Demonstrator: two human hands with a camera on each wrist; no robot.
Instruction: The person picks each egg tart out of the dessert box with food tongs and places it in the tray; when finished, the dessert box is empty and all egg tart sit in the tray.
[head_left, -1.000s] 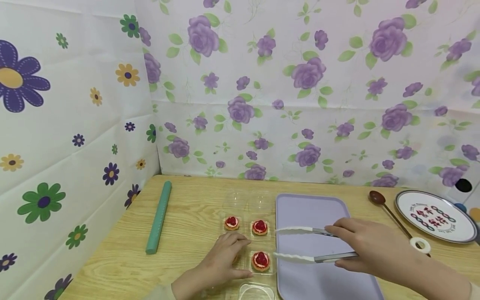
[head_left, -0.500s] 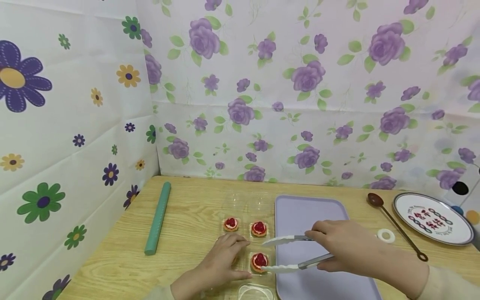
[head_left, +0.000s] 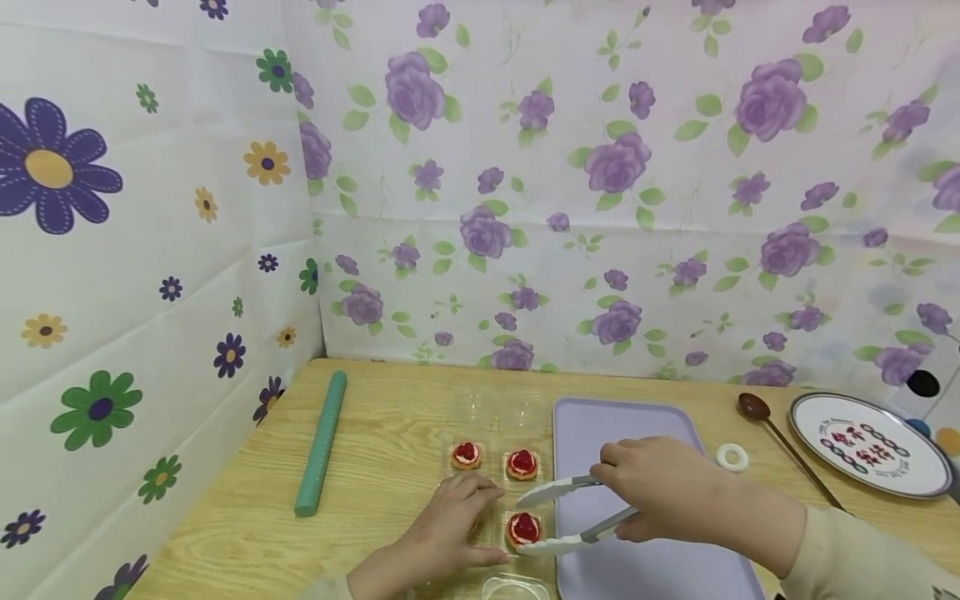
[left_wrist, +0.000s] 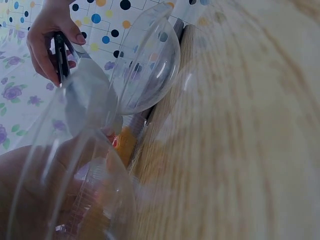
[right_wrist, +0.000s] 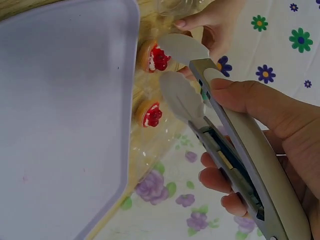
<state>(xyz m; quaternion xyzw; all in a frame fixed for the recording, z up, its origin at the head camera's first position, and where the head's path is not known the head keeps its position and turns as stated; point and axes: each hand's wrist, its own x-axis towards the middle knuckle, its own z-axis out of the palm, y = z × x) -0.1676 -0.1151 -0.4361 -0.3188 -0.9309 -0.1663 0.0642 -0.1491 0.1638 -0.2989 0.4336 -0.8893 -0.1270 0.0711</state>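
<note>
My right hand (head_left: 652, 487) grips the tongs (head_left: 551, 546), whose white scalloped tips are spread apart around a red-topped tart (head_left: 523, 529). In the right wrist view the tongs (right_wrist: 235, 145) stay parted, and the same hand (right_wrist: 280, 115) wraps their handles. My left hand (head_left: 442, 525) rests on the clear plastic tart box (head_left: 491, 483), thumb and fingers spread, mostly covering another tart. Two more tarts, one on the left (head_left: 467, 454) and one on the right (head_left: 522, 465), sit in the box's far compartments. In the left wrist view, clear domed lids (left_wrist: 150, 60) partly block the tongs.
A lilac tray (head_left: 630, 417) lies right of the box. Beyond it are a white ring (head_left: 732, 457), a brown spoon (head_left: 753, 407) and a white plate (head_left: 870, 446) with red lettering. A green rolling stick (head_left: 321, 446) lies on the left.
My right hand has moved the tongs left from over the tray, so their parted tips now reach the near right tart. My left hand has stayed on the box.
</note>
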